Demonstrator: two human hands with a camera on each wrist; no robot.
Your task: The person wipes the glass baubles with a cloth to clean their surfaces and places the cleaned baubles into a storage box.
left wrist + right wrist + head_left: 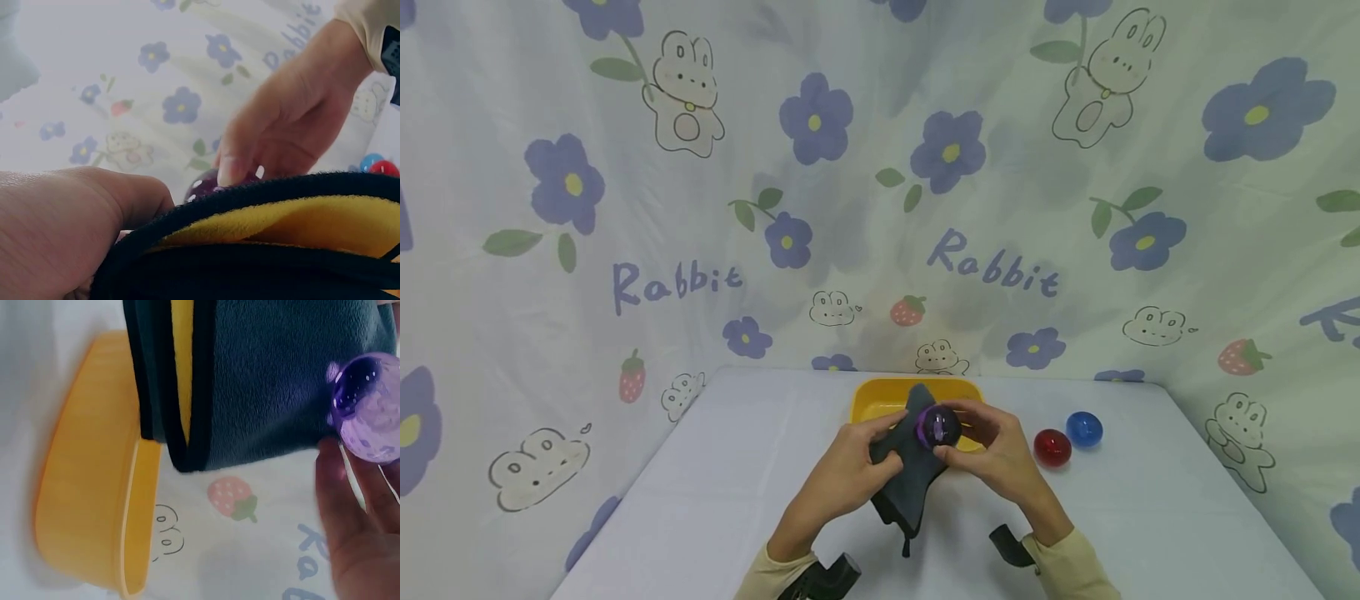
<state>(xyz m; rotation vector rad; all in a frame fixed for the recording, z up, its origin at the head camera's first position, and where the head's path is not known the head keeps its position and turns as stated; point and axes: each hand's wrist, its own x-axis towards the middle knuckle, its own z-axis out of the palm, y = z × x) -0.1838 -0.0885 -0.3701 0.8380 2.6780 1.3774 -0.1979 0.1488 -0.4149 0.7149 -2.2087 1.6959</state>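
My left hand [846,468] grips a dark grey cloth [913,487] with black edging, folded and hanging down over the table. In the left wrist view a yellow inner side [300,219] shows between its dark edges. A clear purple ball [942,427] is pinched between the fingers and thumb of my right hand [997,448]. It lies against the face of the cloth, near the left fingers. In the right wrist view the ball [373,415] is cut off by the frame's edge, and most of the right hand [362,531] is out of sight.
Behind the cloth stands a yellow basin [868,400], partly covered by it and the hands. A red ball [1052,448] and a blue ball [1085,429] rest to the right on the white table [700,500]. A printed curtain [865,208] hangs behind.
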